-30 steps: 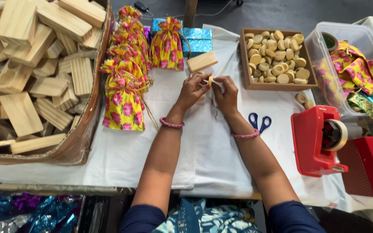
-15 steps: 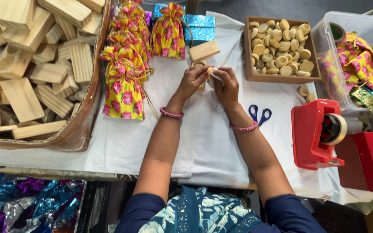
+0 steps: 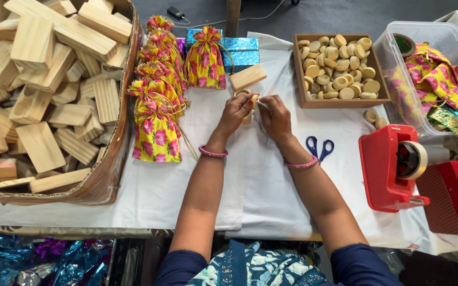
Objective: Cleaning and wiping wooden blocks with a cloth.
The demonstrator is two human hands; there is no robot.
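White cloth (image 3: 149, 185) covers the worktable. Left hand (image 3: 235, 112) and right hand (image 3: 274, 117) meet at centre, fingers pinched narrow on a small round wooden piece (image 3: 254, 99), beside a wooden block (image 3: 247, 77).

Small round tan disc (image 3: 254, 99), partly hidden, pinched between both hands above the white cloth (image 3: 149, 185)

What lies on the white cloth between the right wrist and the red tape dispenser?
In the head view, blue-handled scissors lie between the right hand and the red tape dispenser, on the white cloth.
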